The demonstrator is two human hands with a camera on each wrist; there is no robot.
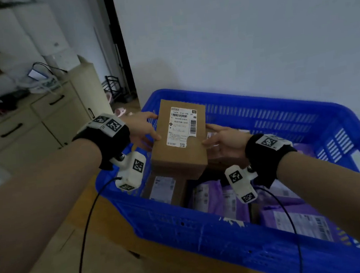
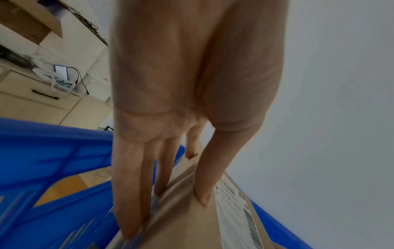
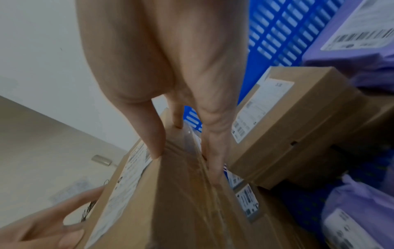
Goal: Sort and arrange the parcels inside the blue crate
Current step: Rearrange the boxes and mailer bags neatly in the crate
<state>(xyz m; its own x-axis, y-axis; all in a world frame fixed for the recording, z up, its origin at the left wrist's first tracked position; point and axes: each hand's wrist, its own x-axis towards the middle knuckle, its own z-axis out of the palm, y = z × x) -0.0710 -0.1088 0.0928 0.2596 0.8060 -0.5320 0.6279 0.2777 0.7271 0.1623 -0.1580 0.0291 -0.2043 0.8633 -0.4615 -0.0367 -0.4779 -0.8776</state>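
Note:
A brown cardboard parcel [image 1: 179, 140] with a white shipping label is held tilted above the left half of the blue crate [image 1: 204, 237]. My left hand [image 1: 142, 128] grips its left side, thumb on top and fingers along the edge [image 2: 132, 193]. My right hand [image 1: 222, 139] grips its right side, thumb on the top face [image 3: 153, 134] and fingers under it. Below lie more brown boxes [image 3: 294, 121] and several purple mailer bags [image 1: 293, 220] with labels.
The crate stands on a cardboard box [image 1: 118, 234] against a pale wall. A beige cabinet [image 1: 44, 125] with drawers and cluttered top is at the left. A dark doorway and a small rack [image 1: 115, 87] lie behind. Cables hang from both wrist cameras.

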